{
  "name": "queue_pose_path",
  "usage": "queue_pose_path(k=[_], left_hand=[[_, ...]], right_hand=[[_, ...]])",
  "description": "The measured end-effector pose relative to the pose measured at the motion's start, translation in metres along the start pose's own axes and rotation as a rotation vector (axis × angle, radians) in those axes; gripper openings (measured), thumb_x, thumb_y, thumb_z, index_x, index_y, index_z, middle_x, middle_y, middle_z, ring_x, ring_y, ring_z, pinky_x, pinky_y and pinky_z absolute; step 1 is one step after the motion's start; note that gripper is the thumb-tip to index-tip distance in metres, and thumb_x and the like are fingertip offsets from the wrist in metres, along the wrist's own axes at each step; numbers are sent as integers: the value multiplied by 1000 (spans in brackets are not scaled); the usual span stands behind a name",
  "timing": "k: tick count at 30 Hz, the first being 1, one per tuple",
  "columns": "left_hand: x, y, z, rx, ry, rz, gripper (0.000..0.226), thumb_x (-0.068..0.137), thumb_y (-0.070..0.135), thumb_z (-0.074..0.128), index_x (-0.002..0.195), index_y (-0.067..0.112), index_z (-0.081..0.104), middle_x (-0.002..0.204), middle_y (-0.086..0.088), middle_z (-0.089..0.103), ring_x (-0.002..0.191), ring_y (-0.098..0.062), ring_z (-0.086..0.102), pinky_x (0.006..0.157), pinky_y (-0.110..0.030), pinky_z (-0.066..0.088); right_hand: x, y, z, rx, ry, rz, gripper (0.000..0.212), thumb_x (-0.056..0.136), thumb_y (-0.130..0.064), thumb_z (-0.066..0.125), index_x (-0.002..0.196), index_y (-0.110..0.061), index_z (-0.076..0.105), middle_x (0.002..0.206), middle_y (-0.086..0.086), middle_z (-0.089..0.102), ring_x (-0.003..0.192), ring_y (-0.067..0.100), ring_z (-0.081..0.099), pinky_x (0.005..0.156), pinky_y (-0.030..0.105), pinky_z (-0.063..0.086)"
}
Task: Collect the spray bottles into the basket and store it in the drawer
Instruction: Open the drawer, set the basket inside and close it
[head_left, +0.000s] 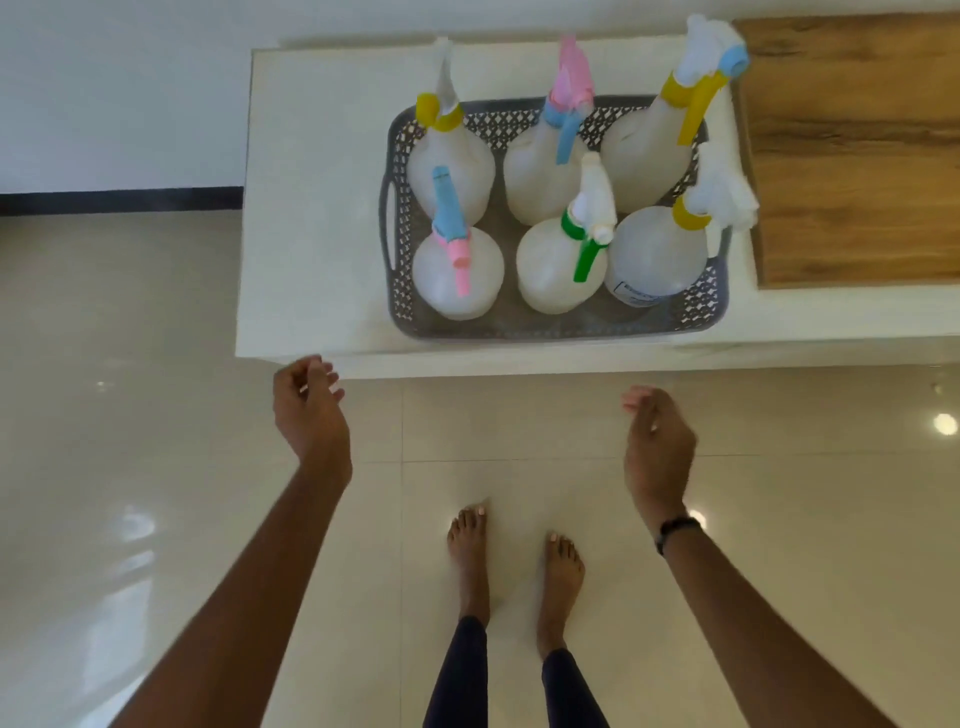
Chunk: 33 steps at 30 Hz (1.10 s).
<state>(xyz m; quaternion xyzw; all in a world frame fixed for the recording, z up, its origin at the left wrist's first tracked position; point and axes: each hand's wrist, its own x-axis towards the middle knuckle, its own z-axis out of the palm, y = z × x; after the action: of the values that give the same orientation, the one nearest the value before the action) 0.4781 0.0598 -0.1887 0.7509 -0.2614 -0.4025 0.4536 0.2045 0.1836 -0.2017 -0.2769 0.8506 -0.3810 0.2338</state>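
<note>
A grey perforated basket (550, 325) stands on a white counter (311, 208). Several translucent white spray bottles stand upright inside it in two rows, among them one with a pink trigger and blue head (457, 270), one with a green trigger (563, 265) and one with a yellow collar (657, 254). My left hand (310, 410) hovers in front of the counter's near edge, left of the basket, fingers loosely curled and holding nothing. My right hand (657, 441) hangs below the basket's right end, fingers also loosely curled and empty. Neither hand touches the basket.
A wooden panel (852, 156) lies on the counter right of the basket. Glossy beige floor tiles (156, 467) spread below, with my bare feet (514, 561) standing close to the counter. A white wall with a dark skirting strip (119, 200) is at the left. No drawer is visible.
</note>
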Motion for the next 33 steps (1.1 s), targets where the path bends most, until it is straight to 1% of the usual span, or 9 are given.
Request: queue_pose_path(k=[2, 4, 8, 10, 12, 17, 22, 26, 33], left_hand=[[7, -17, -15, -13, 61, -76, 7, 94, 13, 49, 100, 15, 52, 102, -6, 58, 80, -9, 60, 68, -20, 51], [19, -23, -24, -50, 118, -131, 10, 93, 12, 48, 103, 16, 48, 107, -3, 54, 82, -9, 58, 72, -23, 51], [59, -17, -27, -115, 110, -166, 29, 94, 8, 44, 122, 14, 49, 122, -2, 52, 102, -10, 51, 88, -25, 50], [75, -10, -27, -120, 69, -157, 35, 94, 4, 40, 124, 17, 51, 124, 0, 53, 108, -9, 51, 88, -22, 50], [86, -9, -29, -106, 41, -145, 41, 92, -2, 36, 121, 20, 54, 121, 2, 56, 110, -8, 53, 86, -21, 49], [97, -19, -37, -55, 7, -114, 46, 89, -9, 27, 107, 22, 56, 113, 6, 59, 109, -8, 58, 92, -24, 48], [111, -25, -40, -30, 14, -88, 50, 84, -9, 24, 83, 29, 56, 97, 9, 58, 91, -6, 61, 84, -24, 47], [124, -29, -39, 34, -21, -40, 49, 80, -8, 22, 81, 29, 54, 87, 15, 57, 80, -8, 58, 77, -25, 44], [141, -38, -40, 51, -94, 43, 46, 73, -8, 24, 73, 28, 53, 79, 11, 57, 72, -8, 49, 69, -22, 40]], right_hand=[[-28, -4, 19, -139, -186, -179, 26, 98, -17, 40, 101, -9, 64, 98, 8, 70, 91, 22, 66, 80, 26, 50], [-44, -16, 40, -256, -295, -363, 27, 99, -21, 41, 109, -9, 63, 104, 5, 69, 95, 17, 63, 83, 16, 44], [-55, -43, 84, -336, -394, -653, 23, 97, -16, 43, 109, -10, 61, 104, 4, 68, 96, 15, 62, 82, 22, 52], [-57, -53, 103, -335, -399, -718, 22, 96, -14, 44, 108, -9, 62, 105, 4, 68, 97, 16, 62, 84, 26, 53], [-58, -59, 119, -329, -395, -738, 21, 95, -11, 46, 109, -8, 62, 106, 5, 68, 98, 16, 62, 86, 26, 53], [-62, -67, 142, -293, -364, -724, 21, 94, -8, 49, 111, -8, 62, 106, 5, 68, 98, 17, 62, 86, 26, 53], [-58, -80, 159, -315, -361, -741, 23, 96, -12, 46, 113, -10, 61, 108, 5, 68, 102, 15, 62, 91, 24, 51], [-55, -86, 167, -332, -364, -759, 24, 97, -15, 44, 113, -9, 61, 103, 5, 69, 97, 16, 63, 89, 23, 49], [-57, -84, 176, -342, -362, -765, 24, 98, -16, 44, 113, -10, 61, 104, 4, 69, 99, 15, 63, 90, 21, 47]])
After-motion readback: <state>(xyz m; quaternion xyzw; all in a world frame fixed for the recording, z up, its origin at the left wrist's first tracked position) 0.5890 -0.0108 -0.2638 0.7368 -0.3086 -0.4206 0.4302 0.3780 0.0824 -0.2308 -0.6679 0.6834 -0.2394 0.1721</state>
